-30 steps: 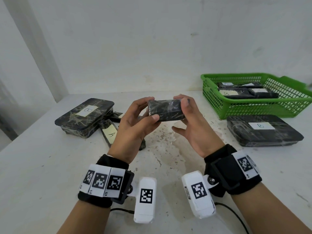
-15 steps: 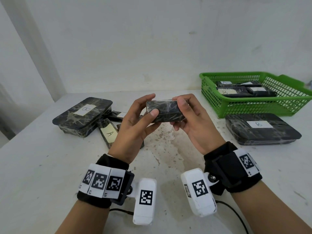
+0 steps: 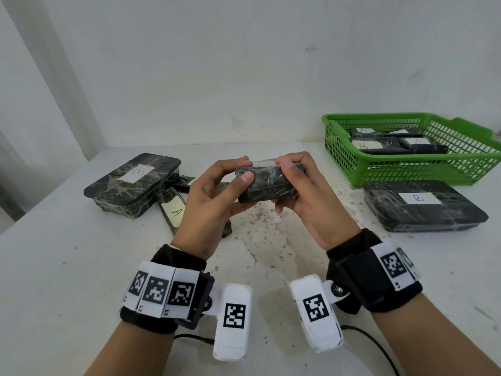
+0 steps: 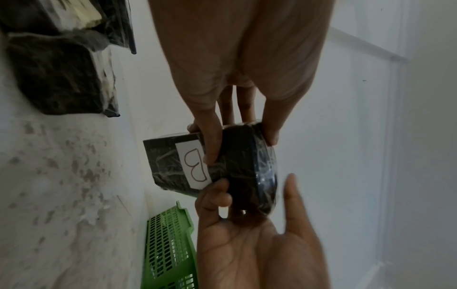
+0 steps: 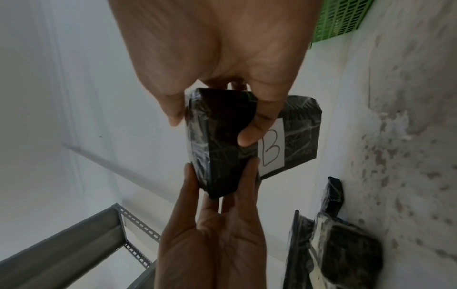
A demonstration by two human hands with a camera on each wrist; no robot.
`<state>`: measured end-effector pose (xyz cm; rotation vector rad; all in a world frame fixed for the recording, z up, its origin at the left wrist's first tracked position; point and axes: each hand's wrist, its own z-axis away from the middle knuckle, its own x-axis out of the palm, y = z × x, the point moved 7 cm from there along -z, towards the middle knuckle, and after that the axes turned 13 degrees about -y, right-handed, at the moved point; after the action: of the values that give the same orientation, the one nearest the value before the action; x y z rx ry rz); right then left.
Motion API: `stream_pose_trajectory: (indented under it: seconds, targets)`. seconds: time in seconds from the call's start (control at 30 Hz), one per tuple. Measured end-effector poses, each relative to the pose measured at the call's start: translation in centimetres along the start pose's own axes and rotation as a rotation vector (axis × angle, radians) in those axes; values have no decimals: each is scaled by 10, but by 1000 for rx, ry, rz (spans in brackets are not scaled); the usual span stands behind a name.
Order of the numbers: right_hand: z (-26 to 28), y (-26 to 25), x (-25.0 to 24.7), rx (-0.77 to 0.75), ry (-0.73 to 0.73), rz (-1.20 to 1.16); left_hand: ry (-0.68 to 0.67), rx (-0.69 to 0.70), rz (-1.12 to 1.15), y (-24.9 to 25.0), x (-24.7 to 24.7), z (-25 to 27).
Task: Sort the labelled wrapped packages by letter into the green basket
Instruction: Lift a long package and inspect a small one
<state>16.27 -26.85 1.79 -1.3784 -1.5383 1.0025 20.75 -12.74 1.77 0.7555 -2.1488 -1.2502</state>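
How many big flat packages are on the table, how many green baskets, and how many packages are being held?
Big flat packages: 2, left and right
Green basket: 1
Held package: 1
Total: 4

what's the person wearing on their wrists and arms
Bare forearms, no sleeves. Each wrist has a black strap: left wrist strap with three white square-code tags, right wrist strap with two. A white camera block with a black code hangs off each; thin black cables trail behind.
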Motion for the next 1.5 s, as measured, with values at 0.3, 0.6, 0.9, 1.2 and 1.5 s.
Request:
stream_pose_trajectory:
  seconds: [0.3,0.6,0.9,1.2,1.5]
  targets:
    - [0,5,2,-3,27,61,12,-12,-7,-1,-5,-1]
    - [1,2,4,-25,-11,79,17,2,-21,1,-6,0]
    - [1,5,-1,44,38,16,22,-3,-49,-2,-3,0]
    - [0,-2,-1,-3,-12,0,-4,10,6,-1,-1,0]
    - [1,-3,-4,8,-9,23,13,-12,23,-1,-4,0]
